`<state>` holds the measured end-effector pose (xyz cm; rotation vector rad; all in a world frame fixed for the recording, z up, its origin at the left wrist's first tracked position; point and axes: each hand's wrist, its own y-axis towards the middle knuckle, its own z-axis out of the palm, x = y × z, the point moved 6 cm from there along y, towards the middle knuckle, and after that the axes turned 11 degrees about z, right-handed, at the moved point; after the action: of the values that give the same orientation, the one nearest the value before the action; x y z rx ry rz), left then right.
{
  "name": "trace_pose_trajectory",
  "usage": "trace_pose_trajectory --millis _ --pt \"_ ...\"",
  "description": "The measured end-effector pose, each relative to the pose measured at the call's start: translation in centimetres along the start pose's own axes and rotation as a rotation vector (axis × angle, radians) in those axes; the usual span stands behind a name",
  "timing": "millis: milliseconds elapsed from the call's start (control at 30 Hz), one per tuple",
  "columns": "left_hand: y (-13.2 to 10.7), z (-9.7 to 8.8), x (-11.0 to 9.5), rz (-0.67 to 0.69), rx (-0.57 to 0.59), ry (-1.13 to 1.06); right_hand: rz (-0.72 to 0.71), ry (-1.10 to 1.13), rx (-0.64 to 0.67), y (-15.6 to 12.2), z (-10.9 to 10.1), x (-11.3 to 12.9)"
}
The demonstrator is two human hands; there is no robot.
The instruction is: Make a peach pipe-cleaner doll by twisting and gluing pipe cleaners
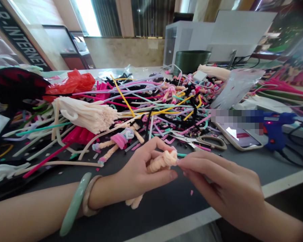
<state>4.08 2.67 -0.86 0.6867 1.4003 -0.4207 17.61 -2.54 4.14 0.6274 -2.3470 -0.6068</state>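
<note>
My left hand (141,171) is closed around a small peach pipe-cleaner figure (164,160); the figure's legs stick out below my palm. My right hand (217,185) pinches the figure's head end with thumb and forefinger, right beside a teal pipe-cleaner end. Both hands hover just above the dark table (161,208) near its front edge. A green bangle and a pale bracelet sit on my left wrist.
A finished doll with pink skirt (120,139) lies behind my left hand. Scissors (204,141), a phone (239,136) and a blue glue gun (275,129) lie to the right. A bundle of peach pipe cleaners (88,116) and several loose coloured ones cover the table's middle.
</note>
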Motion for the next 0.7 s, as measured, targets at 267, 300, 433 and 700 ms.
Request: trace_pose_trajectory --millis 267,300,433,700 --pt "-0.1 0.0 0.0 0.007 0.007 -0.097 0.028 0.081 0.019 0.0 0.8 -0.5" --pt "-0.1 0.0 0.1 0.008 0.002 -0.109 0.033 0.087 0.017 0.0 0.8 -0.6" --pt "-0.2 -0.1 0.4 0.042 -0.026 -0.165 0.041 0.102 0.012 -0.2 1.0 -0.7" --pt "-0.1 -0.1 0.5 0.011 -0.063 -0.166 0.004 0.176 0.024 0.0 1.2 -0.8"
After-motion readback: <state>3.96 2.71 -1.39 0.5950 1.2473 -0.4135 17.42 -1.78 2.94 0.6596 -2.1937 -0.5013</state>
